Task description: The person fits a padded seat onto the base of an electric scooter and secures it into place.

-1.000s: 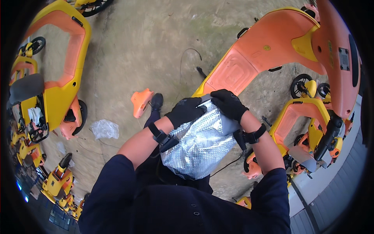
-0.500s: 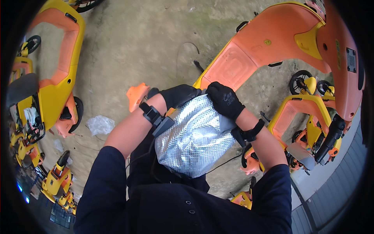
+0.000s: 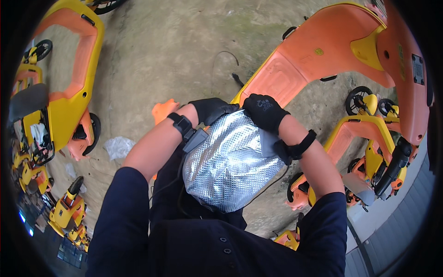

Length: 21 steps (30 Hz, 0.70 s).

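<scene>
At the left of the frame stands a yellow-and-orange scooter [image 3: 87, 69], with a crumpled clear plastic sheet [image 3: 119, 147] on the floor nearer the centre. An orange panel [image 3: 164, 109] lies just beyond the left forearm. At centre, the black-gloved left hand [image 3: 214, 110] touches the upper left edge of a silver quilted cover [image 3: 230, 161], fingers bent; whether they clamp it I cannot tell. The cover hangs below both hands. The gloved right hand [image 3: 264, 113] is closed on its top edge. A larger scooter [image 3: 318, 51] fills the upper right.
</scene>
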### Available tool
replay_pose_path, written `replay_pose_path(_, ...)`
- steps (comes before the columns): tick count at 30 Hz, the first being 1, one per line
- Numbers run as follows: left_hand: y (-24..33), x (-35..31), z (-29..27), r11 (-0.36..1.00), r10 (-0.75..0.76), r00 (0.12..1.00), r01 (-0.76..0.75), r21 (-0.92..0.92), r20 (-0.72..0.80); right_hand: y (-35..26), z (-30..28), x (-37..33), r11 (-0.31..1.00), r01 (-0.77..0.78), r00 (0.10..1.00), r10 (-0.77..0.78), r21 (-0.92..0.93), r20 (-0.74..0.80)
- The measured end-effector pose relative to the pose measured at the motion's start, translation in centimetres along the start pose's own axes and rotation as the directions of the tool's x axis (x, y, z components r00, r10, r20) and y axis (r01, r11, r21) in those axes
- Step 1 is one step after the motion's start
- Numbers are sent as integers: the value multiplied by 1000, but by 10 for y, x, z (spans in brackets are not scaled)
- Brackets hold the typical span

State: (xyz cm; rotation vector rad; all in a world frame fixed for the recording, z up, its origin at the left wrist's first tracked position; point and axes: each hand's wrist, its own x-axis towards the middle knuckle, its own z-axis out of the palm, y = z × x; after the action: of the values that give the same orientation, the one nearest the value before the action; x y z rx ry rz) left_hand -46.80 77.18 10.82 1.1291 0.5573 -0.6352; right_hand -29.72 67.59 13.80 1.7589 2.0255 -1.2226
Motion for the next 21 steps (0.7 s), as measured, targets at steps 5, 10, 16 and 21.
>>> replay_pose_path(5,-30,24,-8,974,-25,997,7,227,79,1,-13,10,992,-8,989,-10,123,148)
replay_pose_path(10,-26,27,11,955,217,975,-204,214,-39,15,-17,9,949,9,954,-102,314,282)
replay_pose_path(16,-35,26,29,974,185,919,-218,-57,-347,24,-16,17,900,-121,928,-48,419,369)
replay_pose_path(21,-33,25,19,967,233,954,-207,148,-188,13,-22,15,914,-111,956,-10,391,294)
